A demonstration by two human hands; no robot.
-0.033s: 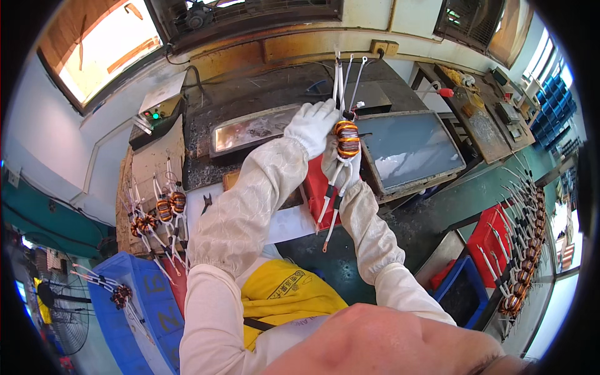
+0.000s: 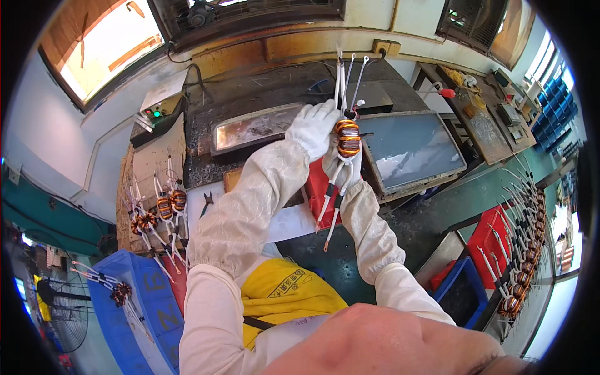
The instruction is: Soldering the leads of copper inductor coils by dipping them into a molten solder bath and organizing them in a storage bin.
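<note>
A ring-shaped coil (image 2: 348,139) of copper-coloured wire with dark bands is held upright before me. White-sleeved leads (image 2: 342,81) with metal lugs rise from its top. More leads (image 2: 328,215), with black sleeving and lugs, hang below it. My right hand (image 2: 353,167), in a white glove, grips the coil from behind and below, its fingers partly hidden by it. My left hand (image 2: 312,128), also gloved, is closed at the coil's upper left, its curled fingertips against the base of the raised leads.
A trough (image 2: 214,151) with a shiny metallic surface lies left of the coil, a grey-filled tray (image 2: 420,182) right. Several coils (image 2: 164,209) rest on the left board, more in a row (image 2: 524,275) at far right. A blue bin (image 2: 128,312) stands at lower left.
</note>
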